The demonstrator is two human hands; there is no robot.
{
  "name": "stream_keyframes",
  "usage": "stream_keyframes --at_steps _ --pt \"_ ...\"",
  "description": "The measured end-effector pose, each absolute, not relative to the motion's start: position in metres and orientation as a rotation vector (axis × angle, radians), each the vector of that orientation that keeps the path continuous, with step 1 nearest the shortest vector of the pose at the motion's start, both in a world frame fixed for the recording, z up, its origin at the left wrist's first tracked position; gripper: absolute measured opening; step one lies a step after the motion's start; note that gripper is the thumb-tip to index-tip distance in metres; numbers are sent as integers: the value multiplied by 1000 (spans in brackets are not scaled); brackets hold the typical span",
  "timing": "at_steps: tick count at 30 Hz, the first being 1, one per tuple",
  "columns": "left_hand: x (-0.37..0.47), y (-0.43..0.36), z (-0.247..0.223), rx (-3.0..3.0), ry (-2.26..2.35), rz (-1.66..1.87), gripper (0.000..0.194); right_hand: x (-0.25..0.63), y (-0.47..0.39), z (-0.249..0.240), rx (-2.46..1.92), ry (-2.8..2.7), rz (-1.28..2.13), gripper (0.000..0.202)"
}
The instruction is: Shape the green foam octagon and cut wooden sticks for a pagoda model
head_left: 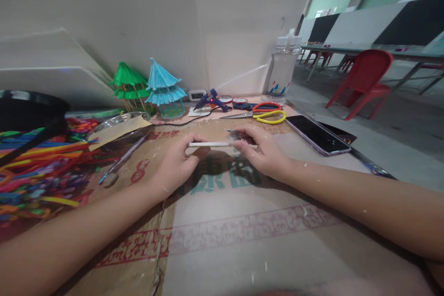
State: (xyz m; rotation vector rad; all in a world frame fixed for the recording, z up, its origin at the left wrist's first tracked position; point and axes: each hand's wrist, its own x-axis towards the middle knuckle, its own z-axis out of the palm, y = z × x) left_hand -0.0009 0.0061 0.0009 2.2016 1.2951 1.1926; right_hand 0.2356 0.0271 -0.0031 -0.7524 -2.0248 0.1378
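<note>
A thin pale stick-like piece [211,144] is held level between my two hands, above the printed cardboard sheet [208,222]. My left hand [180,159] grips its left end between thumb and fingers. At its right end, my right hand [258,148] pinches it with thumb and forefinger. Small, blurred grey bits show by the right fingertips; what they are I cannot make out. Beyond the hands lie scissors [270,116] with one orange and one yellow handle, and a blue glue gun [210,100].
Colourful pipe cleaners [38,171] heap at the left beside a clear dish [121,122]. Green [130,84] and blue [165,89] roofed models stand at the back. A water bottle [281,69] and a phone [317,135] are at the right, a red chair [364,78] beyond.
</note>
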Motion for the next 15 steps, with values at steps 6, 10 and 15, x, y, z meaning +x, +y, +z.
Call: stream_keyframes --at_steps 6,10,15 --pt "-3 11 -2 2202 1296 1232 10 238 29 -2 -639 -2131 -36 34" --pt "-2 10 -1 2226 1260 1239 12 238 29 -2 -595 -2162 -167 38" --pt "-3 8 -1 2274 1228 1234 13 238 28 -1 -543 -2209 -180 34"
